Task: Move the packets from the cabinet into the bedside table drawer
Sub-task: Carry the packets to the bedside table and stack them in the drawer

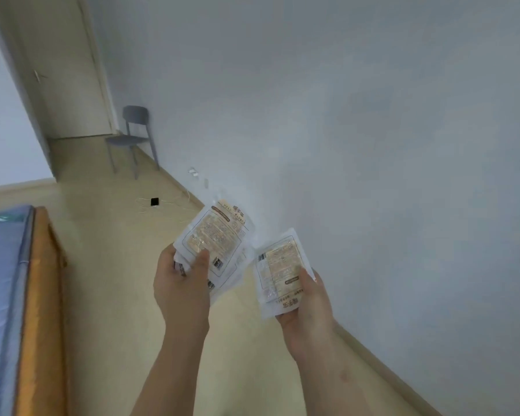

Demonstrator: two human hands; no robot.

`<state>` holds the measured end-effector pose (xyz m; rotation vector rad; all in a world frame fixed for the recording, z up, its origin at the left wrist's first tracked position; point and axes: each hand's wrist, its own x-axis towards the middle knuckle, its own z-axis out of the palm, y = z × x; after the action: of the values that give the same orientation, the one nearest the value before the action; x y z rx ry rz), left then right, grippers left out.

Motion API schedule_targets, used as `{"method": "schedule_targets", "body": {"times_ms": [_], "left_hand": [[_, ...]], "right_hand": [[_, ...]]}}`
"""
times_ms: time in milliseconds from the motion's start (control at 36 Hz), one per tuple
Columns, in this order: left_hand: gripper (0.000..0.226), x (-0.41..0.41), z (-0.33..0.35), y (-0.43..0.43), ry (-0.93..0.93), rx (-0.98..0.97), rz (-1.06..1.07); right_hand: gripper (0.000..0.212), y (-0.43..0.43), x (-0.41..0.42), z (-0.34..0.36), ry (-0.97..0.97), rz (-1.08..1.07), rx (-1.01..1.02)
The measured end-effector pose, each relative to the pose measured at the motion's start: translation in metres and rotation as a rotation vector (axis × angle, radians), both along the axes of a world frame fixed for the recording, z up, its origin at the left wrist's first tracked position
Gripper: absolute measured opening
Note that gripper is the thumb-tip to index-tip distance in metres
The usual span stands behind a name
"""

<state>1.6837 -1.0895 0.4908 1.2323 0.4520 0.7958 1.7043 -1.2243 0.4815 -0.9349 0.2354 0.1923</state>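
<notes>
Holding a stack of packets [219, 235], the left hand [182, 286] pinches its lower corner, thumb pressed flat on the printed front and the other fingers curled behind; the stack's long side runs from lower left to upper right, its headed end pointing up and away toward the wall [388, 145], and the sheets fan slightly apart at the lower right edge; the right hand [308, 307] grips another packet [279, 271] just beside the stack, the two near but apart; this packet stands nearly upright, leaning a little left, with its print upside down and the headed end down in the palm; the thumb clamps its right edge and the fingers curl under its bottom edge; whether more than one sheet lies in this hand cannot be told; both lots are in the air above the floor [108, 265], in front of the person; to the left a bed frame [39, 295] with a blue mattress [0, 280] bounds a strip of floor, the wall closing its right side; farther off, a grey chair [132, 136] stands against the wall beside a door [66, 70], and a small black thing [154, 201] lies among white cables on the floor.
</notes>
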Motion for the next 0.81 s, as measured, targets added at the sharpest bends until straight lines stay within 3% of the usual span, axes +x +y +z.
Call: {"method": "schedule_targets", "body": {"times_ms": [194,444,528,695,806], "left_hand": [[0.021,0.107,-0.001,0.066,0.005,0.072,0.099],[0.029,0.234,0.012,0.160,0.076,0.373,0.127],[0.039,0.260,0.007,0.185,0.144,0.511,0.091],[0.025,0.329,-0.007,0.252,0.369,0.849,0.076],[0.036,0.387,-0.019,0.305,0.376,0.993,0.087]], "right_hand": [[0.027,0.080,0.115,0.011,-0.112,0.145,-0.029],[0.021,0.198,0.254,0.029,-0.181,0.282,0.005],[0.058,0.234,0.286,0.019,-0.124,0.393,0.037],[0.053,0.308,0.367,0.006,-0.025,0.556,0.182],[0.061,0.364,0.433,-0.002,-0.039,0.605,0.292]]}}
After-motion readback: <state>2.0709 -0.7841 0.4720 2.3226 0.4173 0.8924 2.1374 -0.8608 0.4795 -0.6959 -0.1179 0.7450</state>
